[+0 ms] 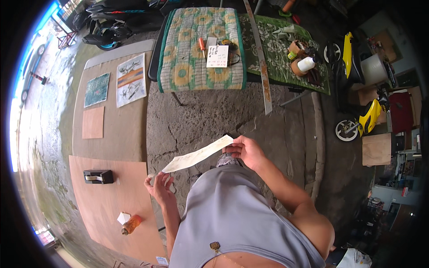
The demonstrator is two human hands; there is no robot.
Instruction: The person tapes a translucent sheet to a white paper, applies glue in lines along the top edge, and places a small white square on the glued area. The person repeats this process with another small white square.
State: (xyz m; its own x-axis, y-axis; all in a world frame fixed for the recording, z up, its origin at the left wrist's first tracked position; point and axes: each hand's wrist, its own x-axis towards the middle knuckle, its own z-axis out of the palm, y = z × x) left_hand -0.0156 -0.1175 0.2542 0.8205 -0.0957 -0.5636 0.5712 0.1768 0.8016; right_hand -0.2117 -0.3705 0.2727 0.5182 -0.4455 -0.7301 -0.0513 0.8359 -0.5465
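Note:
A long cream strip of paper [199, 157] with faint marks is stretched slantwise in front of my body. My left hand [161, 189] pinches its lower left end between thumb and fingers. At the higher right end, my right hand [248, 152] grips the other corner, its fingers partly hidden behind the strip. Beside my left hand lies a plywood board [120, 196] bearing a black tape dispenser [98, 177], an orange bottle [131, 224] and a small white piece [124, 218].
A quilt-covered table [187, 73] ahead holds a screwdriver [202, 43] and a written card [217, 56]. A long metal strip [262, 67] juts past a green-clothed table [283, 73] holding bottles. Pictures [131, 80] lie on a tan surface at left. A yellow motorbike [370, 117] stands right.

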